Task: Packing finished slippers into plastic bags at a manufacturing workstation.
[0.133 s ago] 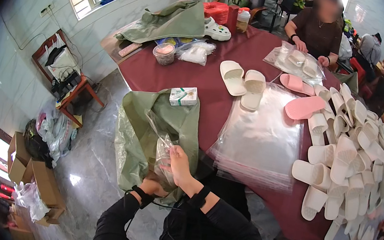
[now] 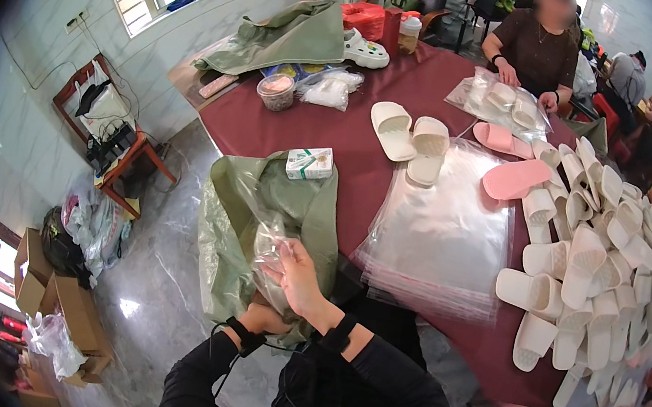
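My right hand (image 2: 300, 281) pinches a clear plastic bag (image 2: 265, 232) over the mouth of a green woven sack (image 2: 218, 230). Something pale shows inside the bag, too blurred to name surely. My left hand (image 2: 266, 317) reaches into the near side of the sack, just below the right; its fingers are hidden. On the sack's far edge, over the table, lies a small white and green box (image 2: 310, 164). To the right, a stack of clear flat bags (image 2: 446, 237) has a pair of white slippers (image 2: 427, 151) at its far left corner.
A large heap of white slippers (image 2: 585, 261) covers the table's right side, with a pink slipper (image 2: 517, 180) at its edge. Across the maroon table (image 2: 316, 129) a person handles a bagged pair (image 2: 501, 99). A chair (image 2: 136, 164) and cardboard boxes (image 2: 77, 314) stand left.
My right hand has shifted slightly up and to the left with the clear bag. My left hand stays low in the sack.
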Demonstrator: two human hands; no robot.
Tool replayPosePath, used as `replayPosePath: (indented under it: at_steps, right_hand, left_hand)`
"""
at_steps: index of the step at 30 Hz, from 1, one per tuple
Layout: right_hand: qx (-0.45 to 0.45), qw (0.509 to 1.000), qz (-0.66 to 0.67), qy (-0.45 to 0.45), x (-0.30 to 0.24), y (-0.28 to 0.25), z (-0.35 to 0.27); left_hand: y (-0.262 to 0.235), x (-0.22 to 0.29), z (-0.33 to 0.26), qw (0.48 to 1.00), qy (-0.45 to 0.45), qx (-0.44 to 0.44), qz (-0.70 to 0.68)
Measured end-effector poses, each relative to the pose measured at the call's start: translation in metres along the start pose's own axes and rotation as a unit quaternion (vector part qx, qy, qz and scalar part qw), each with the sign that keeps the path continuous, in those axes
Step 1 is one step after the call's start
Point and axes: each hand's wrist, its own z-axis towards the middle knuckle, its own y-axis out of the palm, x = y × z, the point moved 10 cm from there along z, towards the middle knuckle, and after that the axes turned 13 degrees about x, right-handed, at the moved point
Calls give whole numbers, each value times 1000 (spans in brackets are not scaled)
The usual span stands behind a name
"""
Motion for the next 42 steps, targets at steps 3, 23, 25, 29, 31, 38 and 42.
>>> replayPosePath:
  at_steps: [3,23,25,29,31,38,42]
  right_hand:
    - [-69,995,61,-28,-9,24,-10]
    - [34,304,-924,-229,9,-89,-7]
    - [6,270,-929,-253,-9,-64,-27]
    - [-30,230,-945,-231,-4,-73,-23]
    - [-31,214,-943,-253,8,-66,-29]
    - [18,250,-883,-398,-12,-43,-63]
    - [34,326,-838,-435,-28,-45,-74]
  left_hand:
    - [30,-1,4,998,-5,-49,-27]
    - [-113,-86,-34,957,-284,30,-42]
    - [-138,-89,-30,965,-256,31,-50]
    - [-195,-53,20,977,-106,185,-23]
    - [-217,-55,46,962,-38,269,-40]
    - [-231,-82,147,931,-88,354,8]
    - [-228,-79,180,920,-133,364,-52]
